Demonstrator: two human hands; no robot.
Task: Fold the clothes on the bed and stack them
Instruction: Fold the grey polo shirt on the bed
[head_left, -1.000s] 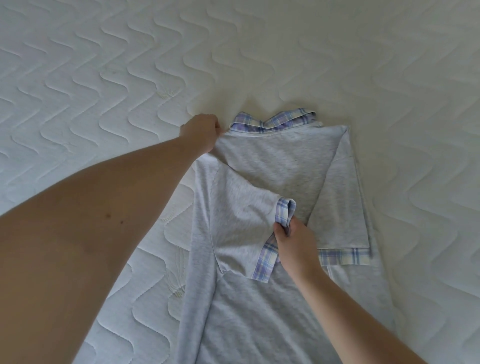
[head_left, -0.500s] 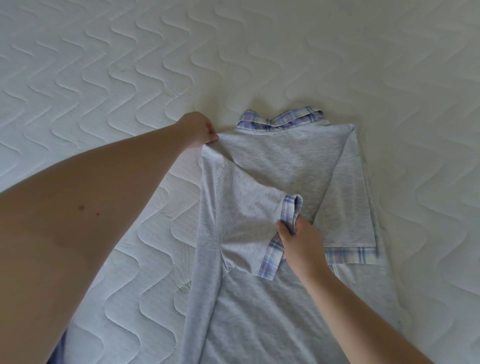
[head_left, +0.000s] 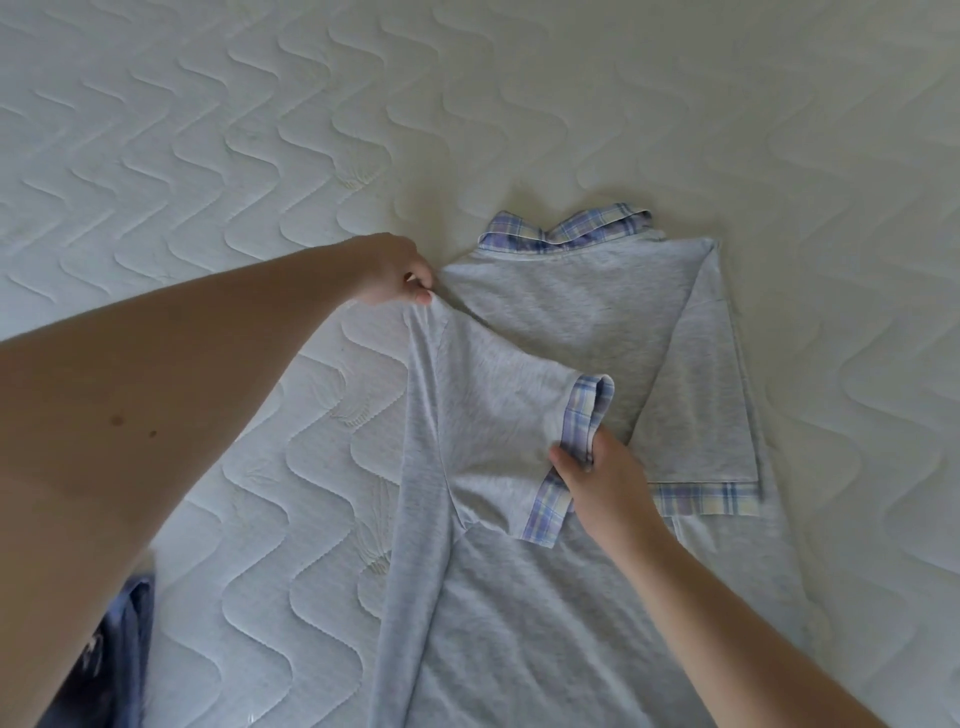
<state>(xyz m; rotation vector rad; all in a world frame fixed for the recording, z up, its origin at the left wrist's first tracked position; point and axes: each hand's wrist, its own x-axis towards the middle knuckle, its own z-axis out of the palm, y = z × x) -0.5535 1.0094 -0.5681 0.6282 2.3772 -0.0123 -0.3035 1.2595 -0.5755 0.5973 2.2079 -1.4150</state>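
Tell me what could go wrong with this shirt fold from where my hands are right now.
1. The right hand pinches only the plaid cuff, which is curled over; laid down like that, the sleeve may crease.
2. The left hand lifts the shoulder of the grey shirt, so the left side ridge could fold in unevenly.
3. The right sleeve, already folded in, could shift if the body is tugged.

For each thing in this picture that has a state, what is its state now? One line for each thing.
Grey shirt: lying back up on the mattress, partly folded.
Far sleeve: folded in, lying flat on the shirt's back.
Near sleeve: lifted, being folded inward.
Plaid collar: at the far end, lying flat.
Left hand: pinches the shirt's shoulder.
Right hand: pinches the near sleeve's plaid cuff.
Blue garment: at the lower left edge, unfolded.
Mattress: quilted, white.
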